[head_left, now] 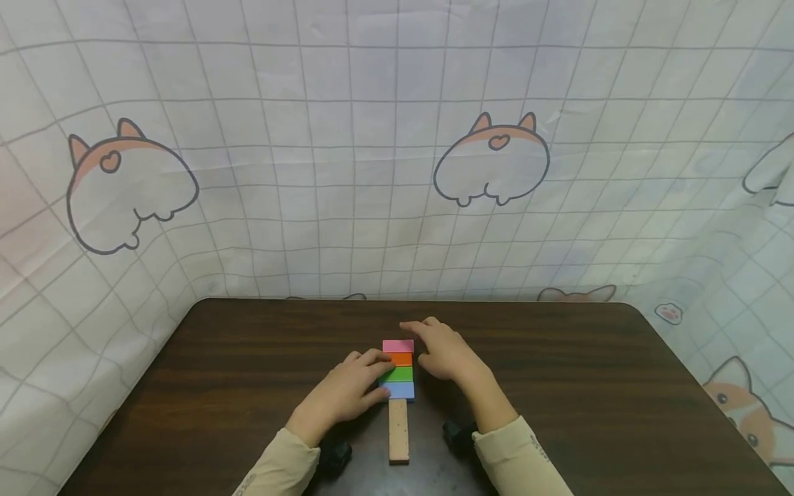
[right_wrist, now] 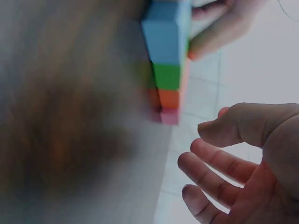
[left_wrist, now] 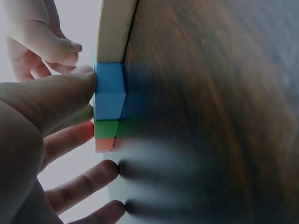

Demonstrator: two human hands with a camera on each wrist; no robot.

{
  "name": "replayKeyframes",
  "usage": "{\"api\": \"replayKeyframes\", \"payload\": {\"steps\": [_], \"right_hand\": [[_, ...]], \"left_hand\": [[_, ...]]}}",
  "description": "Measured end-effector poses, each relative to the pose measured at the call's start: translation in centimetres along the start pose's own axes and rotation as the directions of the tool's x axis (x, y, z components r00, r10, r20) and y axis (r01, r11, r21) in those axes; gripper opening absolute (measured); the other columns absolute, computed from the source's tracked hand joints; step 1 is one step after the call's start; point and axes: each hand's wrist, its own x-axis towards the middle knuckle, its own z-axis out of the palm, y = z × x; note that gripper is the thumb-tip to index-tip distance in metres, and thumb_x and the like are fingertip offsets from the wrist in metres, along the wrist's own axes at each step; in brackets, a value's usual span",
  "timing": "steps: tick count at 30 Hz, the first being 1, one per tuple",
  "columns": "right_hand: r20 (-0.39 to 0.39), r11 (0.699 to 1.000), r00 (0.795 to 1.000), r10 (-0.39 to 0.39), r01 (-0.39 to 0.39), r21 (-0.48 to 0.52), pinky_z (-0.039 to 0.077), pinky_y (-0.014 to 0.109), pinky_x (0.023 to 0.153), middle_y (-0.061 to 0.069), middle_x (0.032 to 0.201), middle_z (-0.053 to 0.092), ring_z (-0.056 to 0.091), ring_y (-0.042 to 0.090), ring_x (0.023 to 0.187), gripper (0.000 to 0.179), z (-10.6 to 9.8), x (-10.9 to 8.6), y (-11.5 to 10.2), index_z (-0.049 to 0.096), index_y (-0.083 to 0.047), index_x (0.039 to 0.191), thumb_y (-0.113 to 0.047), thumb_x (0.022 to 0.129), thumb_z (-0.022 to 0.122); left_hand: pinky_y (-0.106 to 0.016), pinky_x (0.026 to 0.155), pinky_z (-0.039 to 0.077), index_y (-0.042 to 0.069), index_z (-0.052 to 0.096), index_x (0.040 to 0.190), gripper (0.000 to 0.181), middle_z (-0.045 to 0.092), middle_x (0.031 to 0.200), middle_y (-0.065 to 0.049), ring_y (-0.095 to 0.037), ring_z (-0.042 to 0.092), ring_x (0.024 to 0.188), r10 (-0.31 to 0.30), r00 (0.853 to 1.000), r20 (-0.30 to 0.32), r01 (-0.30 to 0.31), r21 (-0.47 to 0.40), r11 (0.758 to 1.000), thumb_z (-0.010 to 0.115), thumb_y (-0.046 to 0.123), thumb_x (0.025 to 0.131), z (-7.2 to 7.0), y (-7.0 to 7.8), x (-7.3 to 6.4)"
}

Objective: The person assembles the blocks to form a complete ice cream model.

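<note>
A row of coloured blocks lies on the table: a pink block [head_left: 398,346] farthest away, then an orange block [head_left: 403,359], a green block [head_left: 402,374] and a blue block [head_left: 402,390]. A plain wooden block [head_left: 399,432] extends from the blue end toward me. Along the row's left side, my left hand [head_left: 344,391] rests its thumb on the blue block and fingertips by the green and orange ones, fingers extended. My right hand [head_left: 443,350] hovers right of the pink end, its fingers loosely spread and holding nothing in the right wrist view.
The dark wood-grain table [head_left: 589,386] has rounded far corners. Behind it and at both sides hangs a white grid-patterned cloth [head_left: 372,227] with cartoon dog prints. Dark wrist devices sit under both wrists, the left one [head_left: 335,458] near the wooden block.
</note>
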Motion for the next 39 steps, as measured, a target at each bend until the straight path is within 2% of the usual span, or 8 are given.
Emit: {"api": "replayKeyframes", "payload": {"steps": [4,6,9,11,16,19,24,39], "right_hand": [[-0.057,0.999,0.998,-0.006,0.008,0.049,0.050,0.050,0.096,0.013,0.135,0.056,0.057,0.030,0.120,0.060,-1.5,-0.4,0.8,0.053,-0.018,0.145,0.000,0.089,0.062],[-0.084,0.997,0.996,-0.003,0.010,0.071,0.050,0.050,0.096,0.013,0.133,0.057,0.057,0.030,0.120,0.058,-2.0,-0.8,1.2,0.054,-0.017,0.143,0.001,0.089,0.061],[-0.096,0.997,0.995,-0.001,0.008,0.071,0.050,0.050,0.097,0.011,0.131,0.060,0.058,0.029,0.120,0.052,-2.1,-1.2,1.6,0.059,-0.014,0.138,0.002,0.089,0.059],[-0.060,0.998,0.998,-0.023,0.026,0.049,0.048,0.050,0.100,0.010,0.131,0.061,0.057,0.030,0.122,0.048,-1.8,-1.3,1.6,0.063,-0.013,0.135,0.003,0.090,0.058],[0.069,0.996,0.993,-0.092,0.093,-0.015,0.043,0.058,0.103,0.011,0.133,0.060,0.054,0.036,0.124,0.041,-0.3,-0.9,0.6,0.068,-0.011,0.129,0.001,0.092,0.056],[0.087,0.995,0.993,-0.082,0.088,-0.056,0.042,0.063,0.101,0.008,0.134,0.060,0.053,0.037,0.124,0.039,0.3,-0.8,-0.1,0.069,-0.013,0.128,-0.002,0.093,0.057],[0.086,0.992,0.993,-0.082,0.089,-0.088,0.043,0.062,0.100,0.008,0.134,0.059,0.053,0.036,0.121,0.036,0.7,-0.8,-0.9,0.070,-0.012,0.126,-0.003,0.093,0.058],[0.095,0.990,0.992,-0.079,0.089,-0.106,0.044,0.058,0.101,0.008,0.136,0.057,0.053,0.035,0.121,0.038,1.0,-0.6,-1.0,0.068,-0.012,0.129,-0.005,0.092,0.063]], "left_hand": [[-0.048,0.096,0.050,0.009,0.063,0.133,0.043,0.054,0.140,-0.009,-0.031,0.056,0.117,0.043,0.999,-0.020,-0.044,-0.048,0.998,0.067,0.030,0.096,-0.3,-0.5,0.1],[-0.049,0.098,0.049,0.008,0.064,0.132,0.041,0.053,0.141,-0.010,-0.032,0.057,0.118,0.054,0.997,-0.051,-0.057,-0.068,0.996,0.067,0.028,0.097,-0.6,-0.8,0.0],[-0.050,0.100,0.048,0.008,0.064,0.131,0.040,0.056,0.139,-0.010,-0.031,0.058,0.119,0.030,0.994,-0.104,-0.039,-0.080,0.996,0.068,0.026,0.096,-1.1,-1.2,-0.2],[-0.050,0.101,0.048,0.008,0.065,0.130,0.038,0.059,0.136,-0.008,-0.030,0.059,0.119,0.009,0.994,-0.112,-0.018,-0.076,0.997,0.068,0.025,0.096,-1.2,-1.3,-0.3],[-0.050,0.097,0.050,0.015,0.065,0.133,0.040,0.058,0.139,-0.003,-0.028,0.055,0.120,0.011,1.000,-0.007,-0.011,-0.046,0.999,0.065,0.034,0.097,-0.6,-0.8,-0.3],[-0.051,0.096,0.050,0.017,0.063,0.136,0.044,0.055,0.143,-0.002,-0.028,0.053,0.122,0.009,0.999,0.033,-0.008,-0.030,1.000,0.064,0.039,0.097,0.0,-0.2,-0.1],[-0.052,0.094,0.050,0.016,0.064,0.135,0.045,0.056,0.142,-0.002,-0.029,0.054,0.121,-0.004,1.000,0.030,0.004,-0.002,1.000,0.067,0.036,0.095,0.3,0.1,-0.1],[-0.054,0.092,0.050,0.014,0.063,0.135,0.045,0.055,0.142,-0.004,-0.030,0.054,0.120,-0.004,0.999,0.034,0.004,-0.013,1.000,0.068,0.034,0.095,0.0,0.2,-0.1]]}}
